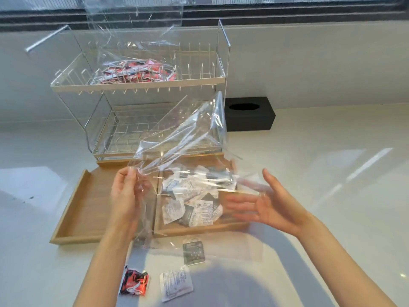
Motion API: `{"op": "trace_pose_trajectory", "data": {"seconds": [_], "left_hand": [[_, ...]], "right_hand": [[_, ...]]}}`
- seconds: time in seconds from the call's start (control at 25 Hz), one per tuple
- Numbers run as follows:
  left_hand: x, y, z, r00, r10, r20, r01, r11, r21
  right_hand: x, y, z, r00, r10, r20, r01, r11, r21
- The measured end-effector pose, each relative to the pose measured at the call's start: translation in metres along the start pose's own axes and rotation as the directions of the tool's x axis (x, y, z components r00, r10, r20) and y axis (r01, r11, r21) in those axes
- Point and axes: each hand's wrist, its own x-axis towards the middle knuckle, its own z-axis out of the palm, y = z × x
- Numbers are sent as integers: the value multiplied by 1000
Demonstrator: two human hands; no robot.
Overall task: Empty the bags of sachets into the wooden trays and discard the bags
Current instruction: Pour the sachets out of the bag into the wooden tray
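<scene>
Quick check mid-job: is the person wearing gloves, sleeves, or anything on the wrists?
No. The left hand and right hand are bare, with no gloves, rings or watch visible. Both forearms are uncovered down to the frame's bottom edge; no sleeve shows.

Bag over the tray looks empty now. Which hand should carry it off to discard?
Left. The left hand already pinches the clear bag at its corner, while the right hand is open beside it, holding nothing.

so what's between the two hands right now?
Head view: the clear bag, pinched by the left hand, spans toward the open right hand, over sachets in the tray.
</scene>
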Motion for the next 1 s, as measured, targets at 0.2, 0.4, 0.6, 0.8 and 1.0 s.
{"op": "trace_pose_trajectory", "data": {"seconds": [0.2, 0.4, 0.6, 0.8, 1.0], "left_hand": [[-16, -9, 32, 997, 50, 56, -65, 946, 317], [-32, -3, 63, 926, -20, 378, -235, 752, 616], [-31, -2, 106, 784, -128, 608, -512, 419, 749], [-1, -21, 169, 792, -190, 580, -425, 511, 747], [55, -64, 210, 800, -448, 399, -91, 567, 819]], "right_hand": [[-22, -17, -23, 900, -341, -272, 219, 892, -395], [-46, -42, -49, 703, -637, -317, 335, 689, -642], [-68, -88, -95, 515, -800, -307, 173, 448, -877], [-57, -133, -124, 353, -881, -316, -77, 309, -948], [9, -118, -150, 573, -806, -146, -180, 51, -982]]}}
